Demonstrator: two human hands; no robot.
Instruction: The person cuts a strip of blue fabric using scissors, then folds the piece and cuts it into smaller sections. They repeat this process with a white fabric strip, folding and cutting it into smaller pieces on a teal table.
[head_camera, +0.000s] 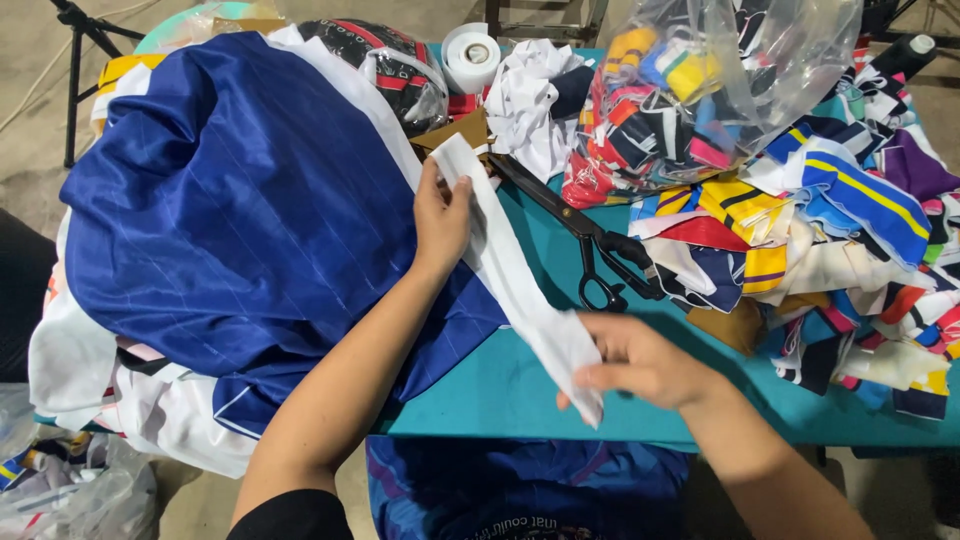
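white strip: a long, narrow band of white fabric is lying slantwise across the teal surface, just to the right of the blue garment, its upper end touching that garment's white edge.
left hand: it is pinching the strip's upper end, thumb on top and fingers curled beneath, resting against the blue garment's right side.
right hand: it is gripping the strip's lower end between thumb and fingers, well to the right of and below the blue garment, close to the surface's near edge.
handling: the strip is looking light, thin and limp; it is sagging and creasing between the two grips, so it is likely needing a hold at both ends to stay flat. a bit of slipperiness is likely, judging from the sheen of the cloth around it.
arm pose: the left forearm is reaching up and across the blue garment, wrist straight; the right forearm is coming in from the lower right, wrist bent inward.
scissors: black-handled, lying shut on the surface just right of the strip, farther from the blue garment.
scrap pile: many-coloured fabric pieces are heaping far to the right of the blue garment.
plastic bag: clear, stuffed with more coloured pieces, above the scraps.
tape roll: white, sitting beyond the blue garment's upper right.
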